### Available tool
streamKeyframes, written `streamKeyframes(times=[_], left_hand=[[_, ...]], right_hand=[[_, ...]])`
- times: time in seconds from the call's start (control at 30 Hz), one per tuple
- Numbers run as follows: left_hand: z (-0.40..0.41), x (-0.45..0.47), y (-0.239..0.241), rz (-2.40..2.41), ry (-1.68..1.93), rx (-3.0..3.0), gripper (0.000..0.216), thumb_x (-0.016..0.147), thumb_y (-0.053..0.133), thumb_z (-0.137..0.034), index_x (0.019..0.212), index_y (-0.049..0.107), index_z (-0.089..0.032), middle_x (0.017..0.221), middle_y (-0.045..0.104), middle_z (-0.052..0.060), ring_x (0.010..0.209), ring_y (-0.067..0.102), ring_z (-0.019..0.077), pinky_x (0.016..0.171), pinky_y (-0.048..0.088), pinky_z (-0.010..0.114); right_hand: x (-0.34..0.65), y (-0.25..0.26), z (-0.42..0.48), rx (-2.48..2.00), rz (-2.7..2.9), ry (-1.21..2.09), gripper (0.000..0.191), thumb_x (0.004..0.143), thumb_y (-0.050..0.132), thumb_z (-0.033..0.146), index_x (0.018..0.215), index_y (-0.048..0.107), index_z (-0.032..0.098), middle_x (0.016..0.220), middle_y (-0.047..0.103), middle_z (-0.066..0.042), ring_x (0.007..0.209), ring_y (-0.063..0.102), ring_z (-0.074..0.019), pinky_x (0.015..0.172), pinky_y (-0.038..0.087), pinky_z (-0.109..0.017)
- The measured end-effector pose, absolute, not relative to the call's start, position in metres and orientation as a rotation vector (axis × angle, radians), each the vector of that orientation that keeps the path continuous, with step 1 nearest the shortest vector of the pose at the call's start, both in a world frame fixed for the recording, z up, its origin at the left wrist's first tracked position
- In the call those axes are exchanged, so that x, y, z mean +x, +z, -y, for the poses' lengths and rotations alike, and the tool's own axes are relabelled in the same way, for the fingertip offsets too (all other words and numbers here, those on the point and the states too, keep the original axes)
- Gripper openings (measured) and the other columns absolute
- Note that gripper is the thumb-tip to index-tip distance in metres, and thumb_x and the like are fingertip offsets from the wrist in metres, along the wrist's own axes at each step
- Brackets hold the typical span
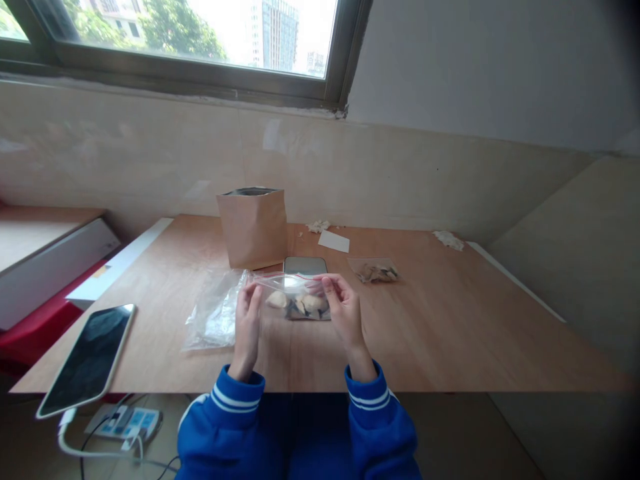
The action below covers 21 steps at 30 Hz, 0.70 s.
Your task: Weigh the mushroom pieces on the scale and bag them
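Note:
My left hand (247,320) and my right hand (343,310) both pinch the top of a small clear zip bag (300,300) over the wooden table (450,320). The bag holds several pale and dark pieces. My left fingers grip its left top corner, my right fingers its right top edge. Both sleeves are blue with white stripes.
A pile of empty clear bags (215,313) lies left of my hands. A brown paper pouch (254,227) stands open behind, with a phone (305,265) beside it. Another filled small bag (375,271) lies to the right. A second phone (90,357) on a cable overhangs the front left corner.

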<state>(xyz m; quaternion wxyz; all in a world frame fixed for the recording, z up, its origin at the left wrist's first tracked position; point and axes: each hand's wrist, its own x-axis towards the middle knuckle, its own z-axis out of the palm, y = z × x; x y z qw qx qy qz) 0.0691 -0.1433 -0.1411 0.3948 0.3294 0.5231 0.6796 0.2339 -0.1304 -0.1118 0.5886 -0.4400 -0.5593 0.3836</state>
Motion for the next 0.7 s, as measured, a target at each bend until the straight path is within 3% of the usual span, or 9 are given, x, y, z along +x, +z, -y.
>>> streamKeyframes(times=[0.13, 0.33, 0.57, 0.7], left_hand=[[0.145, 0.076, -0.143, -1.074, 1.51, 1.047, 0.024, 0.083, 0.066, -0.042, 0.088, 0.07, -0.02, 0.098, 0.069, 0.007, 0.106, 0.061, 0.0232, 0.101, 0.042, 0.033], [0.143, 0.077, -0.153, -1.188, 1.63, 0.993, 0.03, 0.084, 0.064, -0.046, 0.084, 0.072, -0.017, 0.084, 0.069, 0.006, 0.085, 0.063, 0.019, 0.084, 0.048, 0.028], [0.142, 0.078, -0.158, -1.041, 1.483, 1.007, 0.03, 0.08, 0.068, -0.045, 0.087, 0.071, -0.016, 0.095, 0.071, 0.009, 0.096, 0.066, 0.0223, 0.093, 0.047, 0.032], [0.145, 0.081, -0.159, -1.001, 1.447, 1.0, 0.03, 0.079, 0.07, -0.044, 0.091, 0.07, -0.016, 0.09, 0.071, 0.008, 0.091, 0.067, 0.0221, 0.088, 0.049, 0.032]], right_hand=[[0.244, -0.114, 0.13, -1.078, 1.464, 0.888, 0.037, 0.093, 0.05, 0.052, 0.097, 0.072, 0.023, 0.093, 0.076, -0.005, 0.081, 0.071, -0.0205, 0.075, 0.055, -0.03], [0.261, -0.124, 0.129, -1.205, 1.466, 0.747, 0.044, 0.095, 0.043, 0.054, 0.108, 0.071, 0.023, 0.082, 0.076, -0.004, 0.07, 0.069, -0.0204, 0.07, 0.053, -0.031], [0.263, -0.135, 0.133, -1.265, 1.529, 0.654, 0.042, 0.094, 0.045, 0.054, 0.092, 0.073, 0.024, 0.079, 0.076, -0.005, 0.074, 0.07, -0.0236, 0.067, 0.051, -0.031], [0.265, -0.134, 0.135, -1.27, 1.606, 0.528, 0.04, 0.093, 0.048, 0.055, 0.085, 0.073, 0.025, 0.076, 0.074, -0.004, 0.068, 0.066, -0.0217, 0.064, 0.048, -0.03]])
